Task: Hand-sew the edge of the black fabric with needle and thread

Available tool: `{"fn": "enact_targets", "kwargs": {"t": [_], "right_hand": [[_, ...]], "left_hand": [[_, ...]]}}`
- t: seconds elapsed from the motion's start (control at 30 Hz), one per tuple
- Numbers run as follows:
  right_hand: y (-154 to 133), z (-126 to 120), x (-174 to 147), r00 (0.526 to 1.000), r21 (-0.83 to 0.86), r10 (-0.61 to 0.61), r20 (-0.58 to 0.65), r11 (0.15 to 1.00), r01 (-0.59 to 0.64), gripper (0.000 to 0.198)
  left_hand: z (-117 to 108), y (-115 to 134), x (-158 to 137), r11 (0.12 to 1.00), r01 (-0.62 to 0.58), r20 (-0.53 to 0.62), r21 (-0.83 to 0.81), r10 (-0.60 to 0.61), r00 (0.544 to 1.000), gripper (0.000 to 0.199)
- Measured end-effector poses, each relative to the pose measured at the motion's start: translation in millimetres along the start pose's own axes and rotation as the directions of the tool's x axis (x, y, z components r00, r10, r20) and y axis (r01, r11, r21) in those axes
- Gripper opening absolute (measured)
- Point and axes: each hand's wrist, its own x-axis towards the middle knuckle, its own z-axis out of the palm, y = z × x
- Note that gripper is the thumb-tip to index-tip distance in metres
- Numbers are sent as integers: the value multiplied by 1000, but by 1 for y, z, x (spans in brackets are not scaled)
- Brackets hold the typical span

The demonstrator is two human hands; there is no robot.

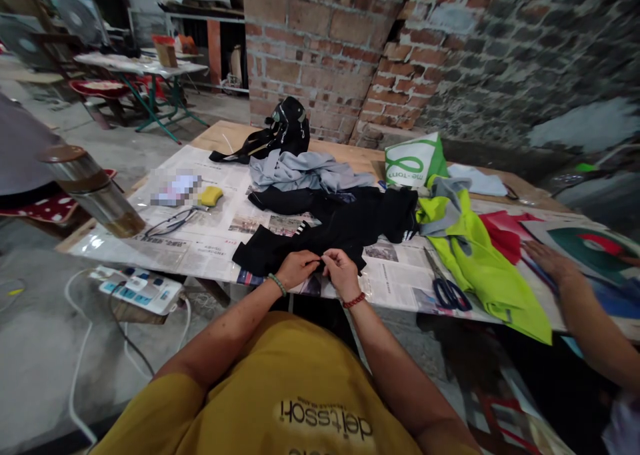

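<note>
Nearest to us, at the near edge of the table (213, 135), our left hand (299, 269) and right hand (341, 271) meet almost tip to tip, thumbs and forefingers pressed together in a small pinch at the lower edge of the black garment (345, 225); whether they have a fold of cloth or something finer between them, we cannot tell. The garment lies just behind and under them, along the middle of the near edge. We judge it light, soft and limp, with nothing fragile about it, though a smooth knit like this may slip and bunch on the newspaper (395, 288). We would take hold by the near hem, a fingertip grip on each side of the spot in hand, letting the bulk rest on the table so its weight does not drag. It looks plain black and crumpled, with short white stripes toward the left and again at the right end; it lies in loose folds, and we cannot make out whether it is one piece or two. To its right, near the same edge, rest the scissors (440, 283), handles toward us, beside a yellow-green garment (480, 268). Farther back, a grey cloth (305, 171) lies behind it, and toward the far edge stands a black bag (293, 125).
</note>
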Motion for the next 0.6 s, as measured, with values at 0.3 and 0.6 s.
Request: {"fn": "enact_targets", "kwargs": {"t": [0.3,0.6], "right_hand": [[-3,7,9,986,345,138,-97,934,-97,16],[-1,7,12,972,432,220,-77,886,-167,23]], "left_hand": [[0,0,1,998,29,50,47,-32,998,15],[0,-2,1,994,-24,105,107,12,994,16]]}}
